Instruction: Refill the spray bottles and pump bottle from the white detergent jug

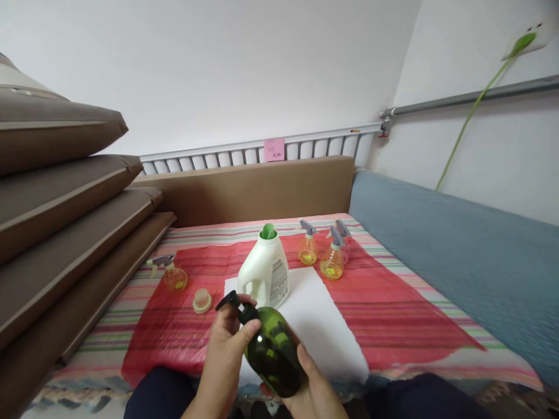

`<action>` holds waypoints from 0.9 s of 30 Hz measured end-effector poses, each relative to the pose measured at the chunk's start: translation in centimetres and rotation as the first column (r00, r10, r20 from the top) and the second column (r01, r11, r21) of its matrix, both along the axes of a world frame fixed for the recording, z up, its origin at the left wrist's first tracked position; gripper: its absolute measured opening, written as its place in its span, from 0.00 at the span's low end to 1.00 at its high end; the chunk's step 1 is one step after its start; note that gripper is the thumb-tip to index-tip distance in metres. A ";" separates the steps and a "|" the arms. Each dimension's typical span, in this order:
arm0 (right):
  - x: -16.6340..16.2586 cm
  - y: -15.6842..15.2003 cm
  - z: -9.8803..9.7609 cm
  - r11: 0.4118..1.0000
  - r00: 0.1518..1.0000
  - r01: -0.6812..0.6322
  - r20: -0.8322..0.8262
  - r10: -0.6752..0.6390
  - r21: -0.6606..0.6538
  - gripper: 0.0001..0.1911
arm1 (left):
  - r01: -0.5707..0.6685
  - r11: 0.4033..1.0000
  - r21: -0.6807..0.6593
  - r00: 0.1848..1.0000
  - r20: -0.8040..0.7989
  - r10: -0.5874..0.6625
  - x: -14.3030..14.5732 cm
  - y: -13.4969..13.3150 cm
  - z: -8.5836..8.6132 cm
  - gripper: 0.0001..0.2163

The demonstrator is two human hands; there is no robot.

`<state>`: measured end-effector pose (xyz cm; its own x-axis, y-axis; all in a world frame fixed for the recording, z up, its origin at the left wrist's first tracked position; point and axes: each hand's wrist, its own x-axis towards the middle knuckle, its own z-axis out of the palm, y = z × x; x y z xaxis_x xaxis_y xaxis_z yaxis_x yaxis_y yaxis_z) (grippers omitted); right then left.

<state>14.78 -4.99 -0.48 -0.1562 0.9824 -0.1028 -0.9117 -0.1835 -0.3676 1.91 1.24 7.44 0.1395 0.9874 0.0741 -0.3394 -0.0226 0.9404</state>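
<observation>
A dark green pump bottle (275, 352) is tilted in both hands, its black pump head (244, 309) pointing up and left. My left hand (229, 334) is closed around the pump's collar, thumb on top. Lower down, my right hand (312, 381) grips the bottle's base end from the right. Just behind stands a white jug (264, 273) with a handle and a green spout in its uncapped mouth. It rests on a white sheet (312, 314). To the left, a pale measuring cap (202, 301) lies on the red plastic sheet (174, 337).
Spray bottles (308, 250) with yellow liquid stand at the back right, and another spray bottle (176, 277) is at the left. Brown cushions (65, 192) are stacked on the left. A blue padded edge (449, 244) runs along the right. A radiator (218, 160) with a pink note (274, 149) is behind.
</observation>
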 end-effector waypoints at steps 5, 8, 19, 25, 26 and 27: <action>0.1 -0.1 0.1 0.995 0.995 -0.103 0.002 0.103 0.001 0.28 | 0.250 0.968 -0.020 0.967 0.057 -0.248 -0.5 0.0 0.1 0.20; -0.2 -0.3 0.8 1.000 0.999 -0.006 0.048 0.005 0.013 0.28 | 0.136 0.990 -0.023 0.989 0.063 -0.134 -0.3 0.2 0.0 0.18; 0.3 0.1 -0.4 0.999 0.999 -0.042 -0.016 0.042 0.007 0.24 | 0.149 0.989 -0.014 0.989 -0.009 -0.149 0.1 0.1 0.2 0.18; 0.4 0.2 -0.4 0.997 0.996 -0.077 -0.038 0.078 0.020 0.24 | 0.071 0.995 0.067 0.996 -0.060 -0.067 0.1 0.5 0.2 0.21; 0.4 0.1 -0.4 0.996 0.996 -0.084 -0.038 0.085 0.010 0.25 | 0.121 0.991 0.062 0.992 -0.049 -0.118 0.0 0.5 0.2 0.21; 0.5 0.1 -0.3 0.996 0.995 -0.090 -0.035 0.090 0.004 0.25 | 0.169 0.985 0.046 0.985 -0.030 -0.168 0.0 0.5 0.2 0.20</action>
<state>15.23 -4.90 -0.76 -0.2474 0.9644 -0.0930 -0.9039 -0.2643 -0.3362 1.88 1.73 7.63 0.3060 0.9451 0.1151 -0.3173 -0.0128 0.9482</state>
